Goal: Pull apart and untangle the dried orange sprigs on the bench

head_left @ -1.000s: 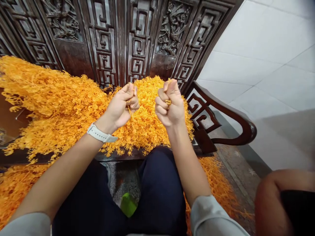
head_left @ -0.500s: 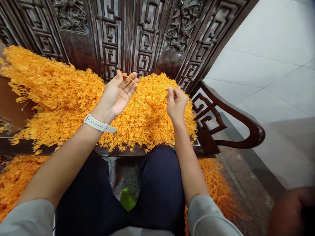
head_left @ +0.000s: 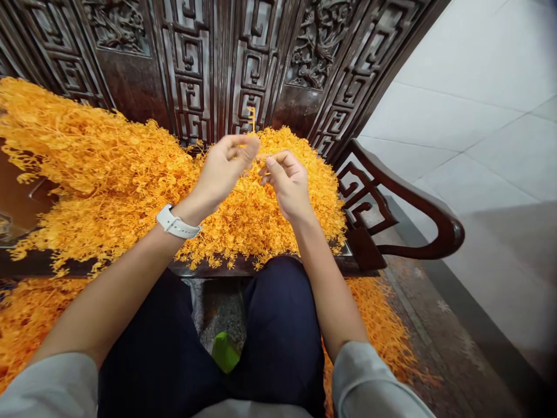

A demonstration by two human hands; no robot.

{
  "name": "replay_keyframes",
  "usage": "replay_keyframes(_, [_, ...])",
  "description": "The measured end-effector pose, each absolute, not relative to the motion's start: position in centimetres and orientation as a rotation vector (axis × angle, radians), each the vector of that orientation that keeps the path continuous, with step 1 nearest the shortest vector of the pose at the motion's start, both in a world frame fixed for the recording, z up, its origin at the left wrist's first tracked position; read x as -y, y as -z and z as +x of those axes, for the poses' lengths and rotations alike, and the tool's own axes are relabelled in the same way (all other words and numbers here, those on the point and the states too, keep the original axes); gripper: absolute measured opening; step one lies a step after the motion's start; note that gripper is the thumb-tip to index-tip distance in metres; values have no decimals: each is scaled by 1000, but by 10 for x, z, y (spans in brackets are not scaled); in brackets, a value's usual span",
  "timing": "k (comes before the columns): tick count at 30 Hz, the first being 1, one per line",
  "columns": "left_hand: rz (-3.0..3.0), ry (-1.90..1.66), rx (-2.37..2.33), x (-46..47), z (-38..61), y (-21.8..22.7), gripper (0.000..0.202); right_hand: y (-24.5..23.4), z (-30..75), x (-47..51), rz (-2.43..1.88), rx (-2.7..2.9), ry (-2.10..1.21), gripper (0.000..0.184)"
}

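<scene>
My left hand (head_left: 228, 168), with a white watch band (head_left: 177, 223) at its wrist, is closed in a pinch. Out of its fingertips rises a thin orange plastic stem (head_left: 253, 119). Beside it my right hand (head_left: 290, 181) has thumb and forefinger pressed together on an orange strand that runs across to the left fingers. The fingers cover most of the strand. Both hands hover close together over a heap of orange plastic flower sprigs (head_left: 243, 223), which spreads along the bench seat.
Behind the heap stands the bench's dark carved back (head_left: 130, 87), and a curved armrest (head_left: 450, 235) juts out at the right. More orange sprigs (head_left: 378, 325) lie on the floor below. Something bright green (head_left: 225, 352) shows between my knees. A brown box (head_left: 21, 197) is at the left.
My hands have come together from apart. The left turned from a half-open palm-up pose to a pinch, with the stem now upright; the right moved left. The view shifted slightly.
</scene>
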State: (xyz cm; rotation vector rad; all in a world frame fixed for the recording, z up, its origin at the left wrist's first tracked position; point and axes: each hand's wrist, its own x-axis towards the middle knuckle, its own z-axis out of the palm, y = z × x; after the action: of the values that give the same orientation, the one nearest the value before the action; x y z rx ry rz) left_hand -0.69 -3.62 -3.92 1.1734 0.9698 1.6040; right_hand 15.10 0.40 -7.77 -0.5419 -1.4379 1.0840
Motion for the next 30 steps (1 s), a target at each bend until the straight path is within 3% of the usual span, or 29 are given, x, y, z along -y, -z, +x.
replay_keyframes(5, [1283,-1520,-967,40,1,39,20,73,152,-3,-624,1313,-1070,39])
replay_keyframes(13, [1342,-1472,-971,46,4,36,23,67,154,9,-638,1451,-907,47])
replay_keyframes(22, [1715,-1498,-1165,41,-12,38,14,70,162,9,-614,1495,-888,32])
replay_keyframes(27, [1808,-1344,-1113,37,-14,39,18,76,169,5,-695,1701,-580,7])
replay_keyframes(30, [1474,-1211,-906,42,-17,26,24,88,178,-13,-741,1700,-424,12])
